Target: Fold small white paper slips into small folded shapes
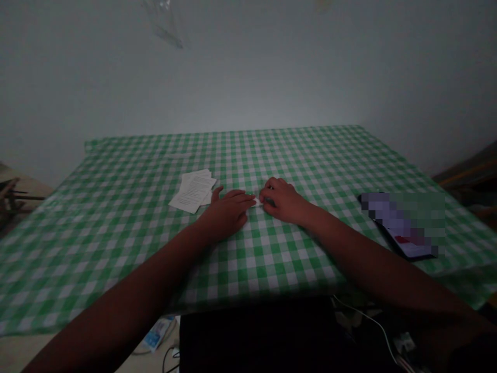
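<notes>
Steadying a white slip between two hands

I'm watching remotely from above, in dim light. A green-and-white checked cloth [267,269] covers the table. Near its middle lies a small white slip [257,202], mostly hidden, showing only in the gap between the hands. The left hand [231,210] lies low on the cloth, fingers stretched towards the slip, one digit sticking up. The right hand [281,199] is curled round a dark object [269,201], too shadowed for me to identify. The hands are close, with a narrow gap between.

Printed papers [192,192] lie fanned out just beyond the left hand; I can't tell whether it touches them. A phone [399,225], partly pixelated, rests well to the right, beyond the right forearm.

As I judge it, the slip could skid if the left fingers press too lightly, or crease if the hands push against each other. A tug could ruck the loose cloth. A backward shift of the left hand might scatter the papers, and poor light makes small slips harder to catch.
</notes>
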`<state>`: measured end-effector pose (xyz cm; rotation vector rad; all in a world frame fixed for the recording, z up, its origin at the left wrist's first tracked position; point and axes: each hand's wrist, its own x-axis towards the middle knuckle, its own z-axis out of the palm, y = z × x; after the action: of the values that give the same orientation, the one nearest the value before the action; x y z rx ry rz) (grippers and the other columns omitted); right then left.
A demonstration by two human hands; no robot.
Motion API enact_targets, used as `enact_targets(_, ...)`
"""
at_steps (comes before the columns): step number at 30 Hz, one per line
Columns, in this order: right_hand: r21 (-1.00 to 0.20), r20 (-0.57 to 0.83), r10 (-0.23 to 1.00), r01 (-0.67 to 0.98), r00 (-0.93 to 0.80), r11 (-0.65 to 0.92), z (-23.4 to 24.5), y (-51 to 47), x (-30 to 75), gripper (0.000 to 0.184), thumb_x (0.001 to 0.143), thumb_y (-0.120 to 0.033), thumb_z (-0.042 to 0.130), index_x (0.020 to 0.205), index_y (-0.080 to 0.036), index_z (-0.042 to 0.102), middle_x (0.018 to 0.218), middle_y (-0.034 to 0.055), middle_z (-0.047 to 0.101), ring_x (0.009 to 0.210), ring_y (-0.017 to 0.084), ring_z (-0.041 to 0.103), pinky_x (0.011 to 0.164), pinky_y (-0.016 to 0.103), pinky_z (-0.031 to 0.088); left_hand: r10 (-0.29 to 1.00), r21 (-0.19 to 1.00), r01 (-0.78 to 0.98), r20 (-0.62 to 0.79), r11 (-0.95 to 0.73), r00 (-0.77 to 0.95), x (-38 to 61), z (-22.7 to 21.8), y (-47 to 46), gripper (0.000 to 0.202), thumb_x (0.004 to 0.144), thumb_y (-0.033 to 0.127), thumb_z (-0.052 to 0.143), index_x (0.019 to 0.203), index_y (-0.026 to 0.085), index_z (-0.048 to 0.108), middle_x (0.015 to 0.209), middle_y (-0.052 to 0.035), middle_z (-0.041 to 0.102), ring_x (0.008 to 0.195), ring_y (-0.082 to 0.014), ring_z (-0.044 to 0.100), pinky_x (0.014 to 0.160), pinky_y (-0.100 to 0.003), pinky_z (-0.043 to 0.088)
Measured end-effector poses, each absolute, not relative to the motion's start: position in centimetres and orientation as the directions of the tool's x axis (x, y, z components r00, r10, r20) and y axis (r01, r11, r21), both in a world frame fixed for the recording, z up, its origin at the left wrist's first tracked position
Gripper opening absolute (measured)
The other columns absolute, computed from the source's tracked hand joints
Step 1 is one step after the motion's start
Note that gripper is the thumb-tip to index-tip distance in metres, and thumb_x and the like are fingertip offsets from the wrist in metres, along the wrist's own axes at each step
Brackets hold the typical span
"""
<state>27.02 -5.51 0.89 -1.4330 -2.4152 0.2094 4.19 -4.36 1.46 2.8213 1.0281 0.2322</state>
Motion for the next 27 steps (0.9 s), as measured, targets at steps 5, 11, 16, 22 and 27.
enact_targets(5,-0.223,0.186,0.884,0.858,-0.429,0.463,1.0,-5.4,26.6,0.015,0.089,-0.028,0.056,0.101,-0.022,0.064,0.109,0.0099,0.054,0.102,0.027,0.049,0.075,0.036,0.038,0.649,0.185,0.626,0.116,-0.758,0.751,4.3,1.6,-4.5,0.044,0.089,0.018,0.05,0.13,0.032,0.057,0.144,-0.0002,0.056,0.135,-0.026,0.046,0.116,-0.065,0.003)
enact_targets(11,-0.227,0.147,0.887,0.858,-0.438,0.462,1.5,-6.1,27.5,0.013,0.088,-0.028,0.06,0.097,-0.024,0.067,0.107,0.0093,0.054,0.102,0.027,0.049,0.076,0.037,0.037,0.661,0.175,0.641,0.102,-0.748,0.743,4.3,1.8,-4.6,0.043,0.089,0.019,0.05,0.13,0.032,0.057,0.144,-0.0009,0.056,0.134,-0.0259,0.046,0.117,-0.063,0.002)
enact_targets(16,-0.252,0.186,0.881,0.845,-0.436,0.472,1.2,-6.2,27.5,0.012,0.087,-0.028,0.06,0.095,-0.023,0.067,0.106,0.0085,0.055,0.101,0.026,0.05,0.078,0.037,0.038,0.66,0.182,0.64,0.082,-0.747,0.747,4.2,1.7,-4.5,0.045,0.089,0.02,0.049,0.132,0.032,0.056,0.145,-0.0016,0.055,0.137,-0.0272,0.044,0.116,-0.064,0.005)
enact_targets(22,-0.244,0.22,0.883,0.853,-0.415,0.461,0.7,-5.4,26.5,0.014,0.089,-0.028,0.057,0.098,-0.022,0.066,0.107,0.0094,0.055,0.1,0.025,0.051,0.075,0.036,0.038,0.649,0.205,0.624,0.086,-0.754,0.756,4.1,1.4,-4.3,0.047,0.089,0.019,0.049,0.133,0.034,0.055,0.146,-0.0009,0.054,0.137,-0.0279,0.043,0.115,-0.066,0.005)
enact_targets(27,-0.213,0.209,0.887,0.866,-0.412,0.453,1.0,-5.6,26.3,0.015,0.089,-0.03,0.057,0.099,-0.023,0.066,0.108,0.0097,0.056,0.101,0.026,0.051,0.073,0.036,0.037,0.654,0.205,0.628,0.097,-0.751,0.751,4.0,1.3,-4.2,0.048,0.09,0.02,0.049,0.134,0.036,0.055,0.146,0.0002,0.054,0.138,-0.0281,0.042,0.115,-0.066,0.004)
